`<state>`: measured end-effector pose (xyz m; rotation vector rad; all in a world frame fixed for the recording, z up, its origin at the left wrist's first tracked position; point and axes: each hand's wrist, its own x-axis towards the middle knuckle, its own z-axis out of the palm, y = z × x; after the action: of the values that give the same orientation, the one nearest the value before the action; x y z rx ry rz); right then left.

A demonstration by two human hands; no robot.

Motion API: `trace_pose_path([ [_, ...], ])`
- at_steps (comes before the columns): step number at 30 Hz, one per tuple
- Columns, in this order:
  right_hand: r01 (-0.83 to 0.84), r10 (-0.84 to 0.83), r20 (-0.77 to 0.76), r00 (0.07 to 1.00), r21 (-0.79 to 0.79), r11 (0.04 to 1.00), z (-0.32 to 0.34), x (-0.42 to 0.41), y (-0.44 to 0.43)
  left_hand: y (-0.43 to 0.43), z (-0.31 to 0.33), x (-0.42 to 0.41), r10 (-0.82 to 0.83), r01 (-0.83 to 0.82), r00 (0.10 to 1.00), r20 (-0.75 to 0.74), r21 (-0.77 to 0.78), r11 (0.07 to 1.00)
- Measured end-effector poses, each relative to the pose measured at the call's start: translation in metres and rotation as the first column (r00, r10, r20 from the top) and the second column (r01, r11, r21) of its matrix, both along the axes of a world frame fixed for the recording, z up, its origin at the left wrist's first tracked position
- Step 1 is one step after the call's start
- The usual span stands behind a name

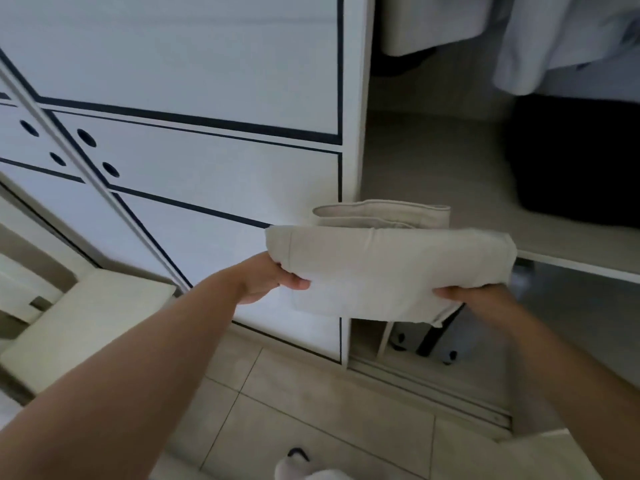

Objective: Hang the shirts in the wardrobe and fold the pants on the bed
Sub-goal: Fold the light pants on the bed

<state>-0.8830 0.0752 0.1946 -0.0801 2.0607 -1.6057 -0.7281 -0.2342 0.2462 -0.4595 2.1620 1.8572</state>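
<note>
In front of the wardrobe, at the edge where the white sliding door ends and the open compartment begins, a folded pair of pants is held in the air by both hands. The door carries dark framing lines and round holes. Inside the compartment, pale hanging garments occupy the upper right, and a dark object, too blurred to identify, stands on the shelf. Below the shelf a small wheel of some item shows beside the sliding track. A beige stool stands at the left on the tiled floor.

The door's right edge lies directly behind the left half of the bundle; the right half faces the opening, with its right end close to the shelf's front edge. Whether the two touch cannot be told.

The pants are pale beige, folded into a thick flat rectangle with a further folded layer showing along the far side.

The long axis runs left to right across the view, roughly level, with the broad face turned up towards the camera.

The left hand grips the left end, thumb on top and fingers hidden beneath. The right hand grips the near right corner in the same way.
</note>
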Motion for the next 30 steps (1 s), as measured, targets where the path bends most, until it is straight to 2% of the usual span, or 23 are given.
trace_pose_path([
  [4, 0.049, -0.049, 0.003, 0.999, -0.031, 0.998, 0.015, -0.023, 0.057, 0.053, 0.004, -0.035, 0.023, -0.023, 0.999, -0.039, 0.017, 1.0],
  [11, 0.027, -0.028, -0.015, 0.999, -0.084, 0.996, 0.04, -0.065, 0.12, 0.113, 0.013, -0.092, 0.095, -0.09, 0.995, -0.034, 0.119, 0.989],
  [15, 0.044, -0.045, -0.008, 0.999, -0.139, 0.989, 0.046, -0.082, 0.132, 0.131, 0.017, -0.124, 0.23, -0.228, 0.973, 0.005, 0.139, 0.964],
  [20, 0.179, -0.169, 0.063, 0.984, -0.226, 0.958, 0.052, -0.105, 0.119, 0.138, 0.023, -0.172, 0.452, -0.452, 0.892, 0.001, 0.022, 0.892],
  [23, 0.235, -0.225, 0.069, 0.972, -0.209, 0.949, 0.055, -0.123, 0.101, 0.134, 0.024, -0.203, 0.468, -0.477, 0.879, -0.091, -0.197, 0.857],
  [25, 0.253, -0.243, 0.078, 0.967, -0.172, 0.952, 0.054, -0.136, 0.085, 0.13, 0.021, -0.222, 0.453, -0.475, 0.879, -0.151, -0.364, 0.801],
  [27, 0.292, -0.28, 0.098, 0.955, -0.145, 0.945, 0.051, -0.149, 0.067, 0.123, 0.017, -0.238, 0.455, -0.483, 0.873, -0.177, -0.449, 0.751],
  [30, 0.326, -0.313, 0.115, 0.943, -0.117, 0.938, 0.047, -0.166, 0.046, 0.108, 0.009, -0.259, 0.466, -0.466, 0.874, -0.141, -0.513, 0.721],
])
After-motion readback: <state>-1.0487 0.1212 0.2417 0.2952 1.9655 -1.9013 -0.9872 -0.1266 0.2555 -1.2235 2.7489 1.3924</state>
